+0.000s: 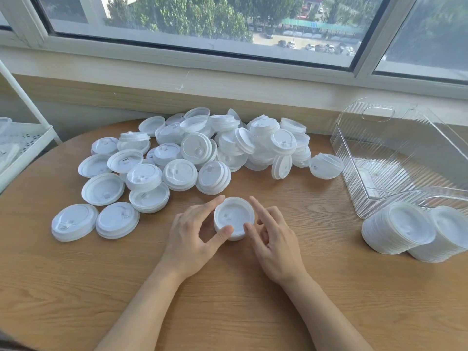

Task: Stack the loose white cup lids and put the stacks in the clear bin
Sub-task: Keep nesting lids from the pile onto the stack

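Here the fingers of the left hand [192,231] curl round a short stack of lids [233,218], thumb [222,233] on the near rim and forefinger along the far-left edge, while the right hand [273,239] closes on the other side with its thumb against the near rim and its forefinger laid straight along the right edge. The grip from both sides looks meant to square the nested lids so they sit true, hollow side up, on the tabletop [228,300] between the two hands. Just beyond the fingertips, away from the person, lies the heap of loose lids [202,153], some face up, some face down, some on edge and a few already nested in small piles; it is within easy reach, probably so that each next lid can be drawn straight back onto the stack. Well off to the right of the right hand, two tall finished stacks [415,229] lie on their sides, touching the near corner of the clear bin [379,158], apparently waiting to go in. The bin holds no stack that I can make out, so most of the work seems still ahead.
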Demonstrator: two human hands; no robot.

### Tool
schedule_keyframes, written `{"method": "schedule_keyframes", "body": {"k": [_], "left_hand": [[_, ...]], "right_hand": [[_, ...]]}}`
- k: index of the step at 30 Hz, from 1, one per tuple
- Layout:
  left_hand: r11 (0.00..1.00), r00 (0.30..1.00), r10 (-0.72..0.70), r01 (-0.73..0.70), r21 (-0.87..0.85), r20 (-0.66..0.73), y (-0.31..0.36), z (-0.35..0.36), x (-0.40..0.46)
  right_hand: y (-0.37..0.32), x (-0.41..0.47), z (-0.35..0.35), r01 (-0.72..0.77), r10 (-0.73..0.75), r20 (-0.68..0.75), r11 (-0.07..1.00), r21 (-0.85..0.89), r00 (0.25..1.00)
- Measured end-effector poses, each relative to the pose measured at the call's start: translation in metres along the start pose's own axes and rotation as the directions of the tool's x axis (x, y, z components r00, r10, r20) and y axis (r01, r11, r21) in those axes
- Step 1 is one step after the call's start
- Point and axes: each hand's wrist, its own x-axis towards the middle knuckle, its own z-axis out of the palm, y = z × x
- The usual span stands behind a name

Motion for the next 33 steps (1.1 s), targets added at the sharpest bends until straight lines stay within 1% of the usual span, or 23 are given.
{"method": "schedule_keyframes", "body": {"k": [14, 18, 20, 22, 24, 26, 28, 30, 33], "left_hand": [[0.999, 1.0, -0.015, 0.015, 0.03, -0.009, -0.005, 0.004, 0.0], [0.999, 1.0, -0.014, 0.015, 0.04, -0.01, -0.004, 0.004, 0.0], [0.999, 1.0, -0.019, 0.019, 0.046, -0.01, -0.003, 0.004, 0.0], [0.998, 1.0, -0.023, 0.023, 0.05, -0.006, -0.004, 0.004, 0.0], [0.998, 0.999, -0.035, 0.035, 0.047, 0.004, -0.005, 0.005, 0.0], [0.998, 0.999, -0.048, 0.047, 0.049, 0.004, -0.005, 0.005, 0.001], [0.996, 0.998, -0.056, 0.055, 0.065, 0.006, -0.004, 0.006, 0.002], [0.995, 0.999, -0.054, 0.054, 0.079, 0.005, -0.004, 0.007, 0.003], [0.993, 0.999, -0.05, 0.049, 0.105, 0.009, -0.005, 0.007, 0.003]], "right_hand": [[0.005, 0.003, 0.004, -0.011, 0.013, 0.017, 0.995, -0.098, 1.0], [0.004, 0.004, 0.003, -0.01, 0.011, 0.016, 0.997, -0.082, 1.0], [0.006, 0.008, 0.001, -0.039, 0.039, -0.019, 0.999, 0.019, 0.999], [0.014, 0.016, -0.003, -0.096, 0.111, -0.112, 0.987, 0.131, 0.988], [0.027, 0.029, -0.008, -0.171, 0.208, -0.216, 0.97, 0.175, 0.954], [0.04, 0.045, -0.013, -0.256, 0.302, -0.276, 0.948, 0.188, 0.913], [0.049, 0.059, -0.018, -0.301, 0.346, -0.305, 0.935, 0.185, 0.887], [0.054, 0.072, -0.021, -0.315, 0.355, -0.319, 0.933, 0.172, 0.879], [0.059, 0.089, -0.022, -0.33, 0.345, -0.325, 0.938, 0.104, 0.88]]}}
